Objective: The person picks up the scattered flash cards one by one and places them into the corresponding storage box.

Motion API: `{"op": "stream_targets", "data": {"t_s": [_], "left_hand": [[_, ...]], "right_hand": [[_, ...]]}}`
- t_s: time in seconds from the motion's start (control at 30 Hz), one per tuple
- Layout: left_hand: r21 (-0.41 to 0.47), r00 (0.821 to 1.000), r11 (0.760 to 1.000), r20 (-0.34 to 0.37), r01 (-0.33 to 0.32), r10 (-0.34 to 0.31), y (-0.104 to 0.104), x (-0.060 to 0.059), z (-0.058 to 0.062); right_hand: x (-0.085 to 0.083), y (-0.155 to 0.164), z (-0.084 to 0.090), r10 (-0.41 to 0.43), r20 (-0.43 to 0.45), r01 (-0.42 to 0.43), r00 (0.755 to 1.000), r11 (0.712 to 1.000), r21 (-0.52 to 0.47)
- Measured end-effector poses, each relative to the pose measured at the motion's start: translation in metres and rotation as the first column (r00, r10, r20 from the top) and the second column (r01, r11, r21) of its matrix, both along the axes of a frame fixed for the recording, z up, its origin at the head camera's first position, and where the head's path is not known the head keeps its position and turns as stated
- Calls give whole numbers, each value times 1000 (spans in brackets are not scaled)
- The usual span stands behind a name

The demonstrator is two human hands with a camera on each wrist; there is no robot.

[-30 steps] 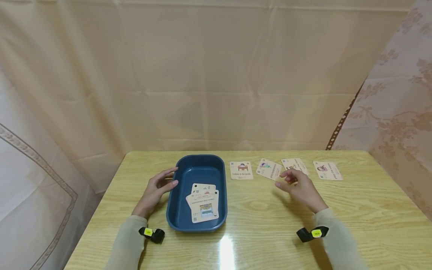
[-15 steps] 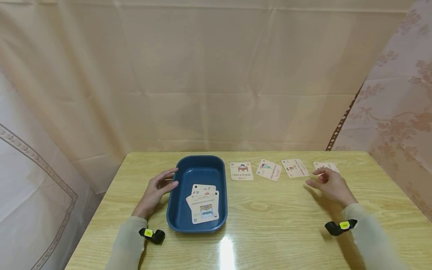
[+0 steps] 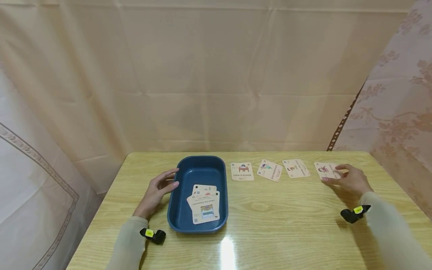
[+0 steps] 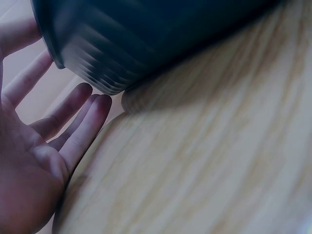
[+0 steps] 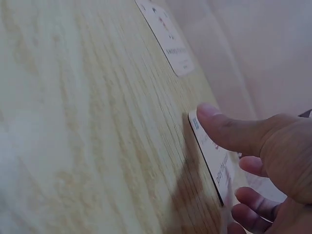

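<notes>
Nearest you, your sleeves run off the bottom of the head view, so your forearms are cut off. Your left hand (image 3: 156,191) lies on the surface (image 3: 270,221) with its grip spread and relaxed, fingertips against the left wall of the blue tray (image 3: 175,221); in the left wrist view the tray is only a dark blur. Inside it, two cards (image 3: 203,204) overlap, the lower one partly hidden.

Your right hand (image 3: 352,180) is at the rightmost card (image 3: 324,170) near the right edge of the surface. The thumb (image 5: 229,129) lies along the card's near edge and the fingers reach its far side; whether the grip pinches the card or merely touches it, you cannot tell. The hand covers the card's right part.

Farther back, three more cards (image 3: 270,170) lie in a row, with bare surface between them and you. Their small print is unreadable.
</notes>
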State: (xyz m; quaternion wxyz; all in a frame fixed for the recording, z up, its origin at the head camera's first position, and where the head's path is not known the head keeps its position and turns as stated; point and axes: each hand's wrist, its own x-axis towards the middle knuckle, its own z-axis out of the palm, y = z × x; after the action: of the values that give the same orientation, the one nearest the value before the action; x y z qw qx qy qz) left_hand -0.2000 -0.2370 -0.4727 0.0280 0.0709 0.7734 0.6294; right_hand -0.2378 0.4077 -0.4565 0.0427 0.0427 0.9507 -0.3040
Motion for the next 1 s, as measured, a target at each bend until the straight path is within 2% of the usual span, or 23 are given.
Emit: {"op": "stream_targets", "data": {"t_s": [0.17, 0.43, 0.83, 1.0], "left_hand": [[2, 1000, 1000, 2, 3, -3, 1, 1, 0], [-1, 1000, 1000, 0, 1, -1, 0, 1, 0], [-15, 1000, 1000, 3, -6, 6, 0, 1, 0], [-17, 1000, 1000, -2, -6, 6, 1, 2, 1]], "right_hand": [[-6, 5, -1, 10, 44, -10, 999, 1000, 2], [-15, 7, 0, 26, 104, -33, 994, 997, 69], [-24, 10, 1, 94, 205, -100, 974, 995, 20], [-28, 12, 2, 117, 215, -119, 970, 993, -3]]}}
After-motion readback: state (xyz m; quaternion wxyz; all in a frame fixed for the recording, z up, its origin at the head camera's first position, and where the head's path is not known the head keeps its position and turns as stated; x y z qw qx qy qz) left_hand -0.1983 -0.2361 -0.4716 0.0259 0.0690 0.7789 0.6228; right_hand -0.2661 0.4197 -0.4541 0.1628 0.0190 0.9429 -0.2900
